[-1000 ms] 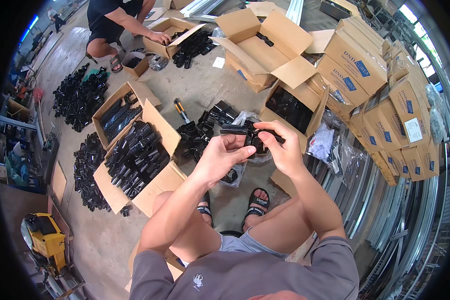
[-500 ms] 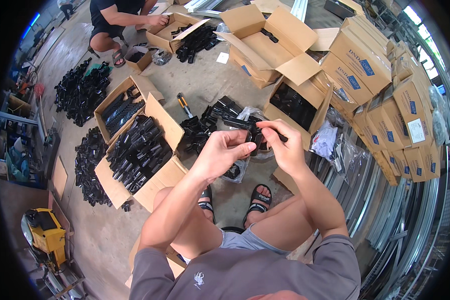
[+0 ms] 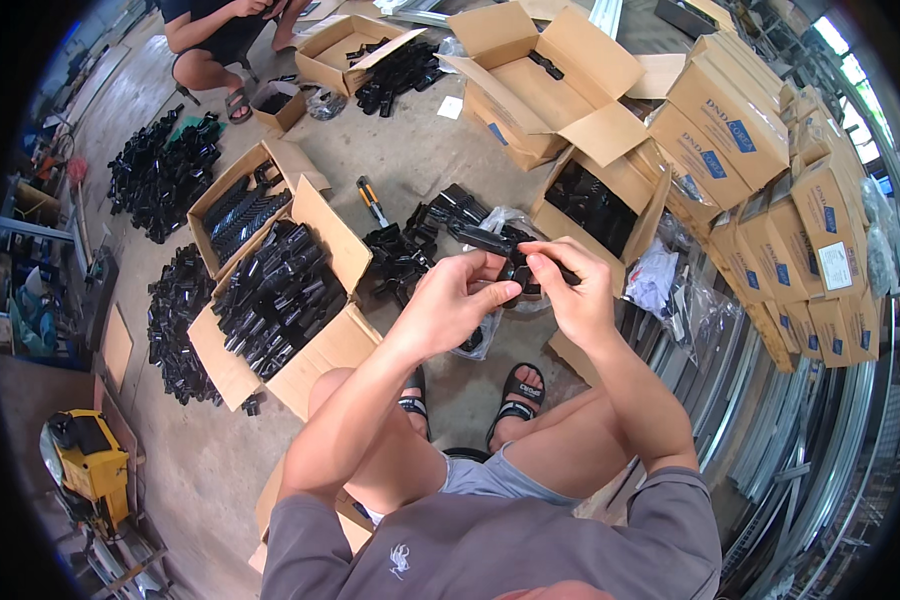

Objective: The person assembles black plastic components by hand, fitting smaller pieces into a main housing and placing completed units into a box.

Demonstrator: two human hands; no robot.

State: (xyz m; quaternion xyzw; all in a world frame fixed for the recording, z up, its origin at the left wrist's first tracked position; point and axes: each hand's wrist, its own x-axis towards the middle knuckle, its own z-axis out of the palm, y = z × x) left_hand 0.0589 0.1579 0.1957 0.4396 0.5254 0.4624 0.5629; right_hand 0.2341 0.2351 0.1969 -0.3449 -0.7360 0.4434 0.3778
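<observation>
Out in front of my knees, my left hand [image 3: 457, 303] and my right hand [image 3: 576, 284] are closed together on a black part [image 3: 488, 240]. It looks like a glossy plastic or metal bracket with a long bar; its exact kind is unclear, and my fingers cover its lower portion. My left thumb and fingertips press on its near end, while my right thumb and forefinger pinch its side. Below and beyond my hands lies a heap of similar black parts [image 3: 402, 245], beside a clear plastic bag [image 3: 485, 335].
Left of me stands an open carton [image 3: 322, 365] full of black parts, with loose piles [image 3: 182, 325] alongside. An orange-handled tool [image 3: 370, 197] lies ahead. Cartons [image 3: 730, 130] are stacked at right above metal profiles [image 3: 760, 440]. A co-worker [image 3: 215, 40] squats at far left.
The black part has turned slightly between my fingers, its bar now angled differently. The co-worker's hand has left the far carton and is raised near their body. The view has shifted a little.
</observation>
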